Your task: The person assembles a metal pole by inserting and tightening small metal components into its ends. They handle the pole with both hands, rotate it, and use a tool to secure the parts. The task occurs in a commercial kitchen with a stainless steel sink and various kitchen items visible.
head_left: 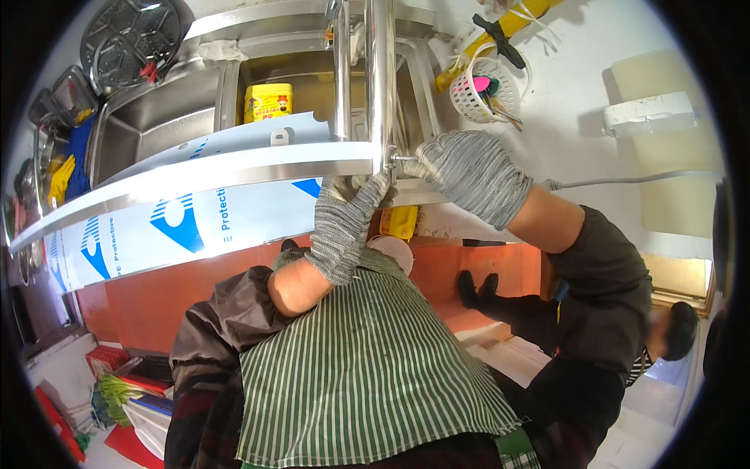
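Note:
My right hand (478, 178), in a grey knit glove, is closed around a tool whose thin metal shaft (405, 158) points left at the corner joint of a steel frame. The tool's grip is hidden in the fist. Just below that joint, my left hand (342, 227), gloved alike, has its fingers wrapped against the corner where the upright steel post (380, 74) meets the shelf's long edge (234, 165). The steel shelf panel (141, 227) stretches left, covered in white film with blue printed marks. A second, thinner post (341, 70) rises beside the first.
Beyond the shelf lie steel sinks (160, 113) and a yellow container (268, 102). A white basket (486, 94) with small tools stands at the back right. A grey cable (641, 180) runs toward my right wrist. Another person's dark-clad leg (516, 313) is at the right, above the red-brown floor.

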Motion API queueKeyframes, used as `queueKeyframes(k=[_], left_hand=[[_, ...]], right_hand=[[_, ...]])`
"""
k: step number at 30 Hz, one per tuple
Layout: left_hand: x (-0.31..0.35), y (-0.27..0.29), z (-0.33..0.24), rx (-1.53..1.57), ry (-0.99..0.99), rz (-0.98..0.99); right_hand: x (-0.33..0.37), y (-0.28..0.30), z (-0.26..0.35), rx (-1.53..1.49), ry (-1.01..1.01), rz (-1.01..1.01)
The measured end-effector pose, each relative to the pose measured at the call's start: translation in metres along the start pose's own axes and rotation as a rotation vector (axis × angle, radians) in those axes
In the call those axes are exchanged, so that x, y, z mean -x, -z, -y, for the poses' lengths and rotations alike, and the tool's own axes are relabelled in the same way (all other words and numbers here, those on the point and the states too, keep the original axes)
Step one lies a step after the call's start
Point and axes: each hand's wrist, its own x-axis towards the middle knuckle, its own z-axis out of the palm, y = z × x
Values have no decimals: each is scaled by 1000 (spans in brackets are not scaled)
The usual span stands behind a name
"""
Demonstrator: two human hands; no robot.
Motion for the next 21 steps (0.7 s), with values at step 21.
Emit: queueKeyframes(k=[21], left_hand=[[-9,11,-1,-45,31,96]], right_hand=[[3,-31,26,38,-396,-115]])
